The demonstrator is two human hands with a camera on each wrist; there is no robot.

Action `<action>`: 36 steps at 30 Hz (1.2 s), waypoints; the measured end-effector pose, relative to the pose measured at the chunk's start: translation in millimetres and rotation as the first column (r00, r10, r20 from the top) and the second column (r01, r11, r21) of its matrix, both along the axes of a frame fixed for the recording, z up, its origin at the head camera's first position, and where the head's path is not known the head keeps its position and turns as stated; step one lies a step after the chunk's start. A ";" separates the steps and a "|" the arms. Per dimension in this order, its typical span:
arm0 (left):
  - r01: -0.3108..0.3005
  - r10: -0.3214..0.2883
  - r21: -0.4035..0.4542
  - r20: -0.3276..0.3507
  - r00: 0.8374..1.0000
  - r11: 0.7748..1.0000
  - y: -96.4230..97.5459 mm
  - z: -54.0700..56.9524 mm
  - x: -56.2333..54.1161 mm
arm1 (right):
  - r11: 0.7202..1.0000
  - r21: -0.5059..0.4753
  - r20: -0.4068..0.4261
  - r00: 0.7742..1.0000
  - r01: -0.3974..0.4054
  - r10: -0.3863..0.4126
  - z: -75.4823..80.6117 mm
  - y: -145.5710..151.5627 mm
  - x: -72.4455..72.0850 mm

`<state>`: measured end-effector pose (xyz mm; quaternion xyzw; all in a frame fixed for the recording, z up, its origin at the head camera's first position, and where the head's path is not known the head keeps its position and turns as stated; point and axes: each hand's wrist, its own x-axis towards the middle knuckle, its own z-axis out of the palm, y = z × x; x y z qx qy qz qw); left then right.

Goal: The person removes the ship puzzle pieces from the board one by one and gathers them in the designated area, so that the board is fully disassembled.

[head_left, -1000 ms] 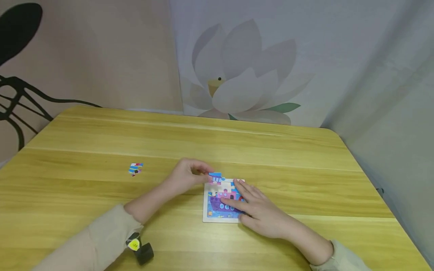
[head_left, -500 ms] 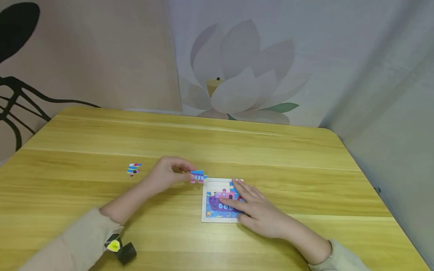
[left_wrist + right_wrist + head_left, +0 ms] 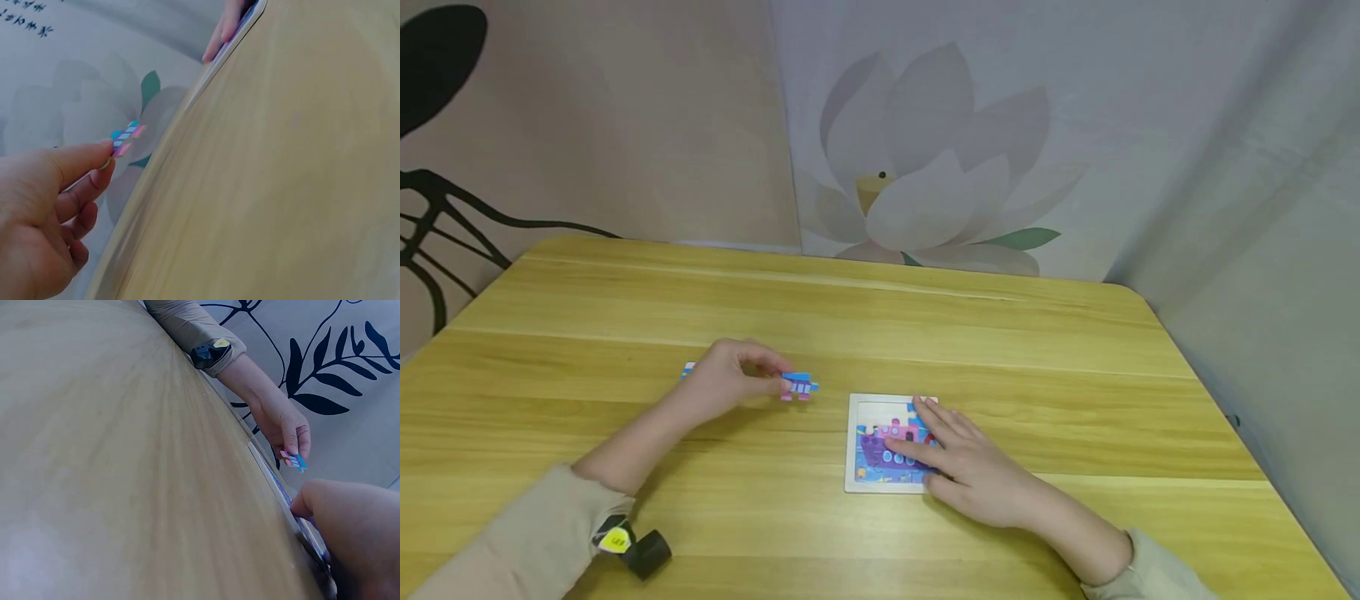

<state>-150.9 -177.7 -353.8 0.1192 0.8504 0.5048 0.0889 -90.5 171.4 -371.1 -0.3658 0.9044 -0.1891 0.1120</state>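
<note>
My left hand (image 3: pixel 726 383) pinches a blue, purple and pink puzzle piece (image 3: pixel 799 385) between thumb and fingers, left of the puzzle board. In the left wrist view the same jigsaw piece (image 3: pixel 127 139) pokes out past the thumb tip. My right hand (image 3: pixel 966 462) rests with spread fingers across the right side of the white-framed puzzle board (image 3: pixel 852 450). A purple and pink ship picture (image 3: pixel 880 450) fills the lower part of the board, and a pale bare area shows at its upper left. Behind my left hand, other puzzle pieces (image 3: pixel 688 368) are mostly hidden.
The wooden table (image 3: pixel 1037 333) reaches back to a curtain printed with a large flower (image 3: pixel 925 192). A black wrist-camera mount (image 3: pixel 647 554) sticks out from my left sleeve, low over the table.
My left hand has drawn away leftward from the board's top left corner, carrying the puzzle piece. It now covers most of the loose pieces. The right hand stays on the board.
</note>
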 end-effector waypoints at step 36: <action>-0.009 0.013 -0.123 0.035 0.999 0.992 -59.2 1.8 -19.7 | 1.000 -0.011 -0.002 1.000 0.003 -0.003 1.0 -0.7 1.2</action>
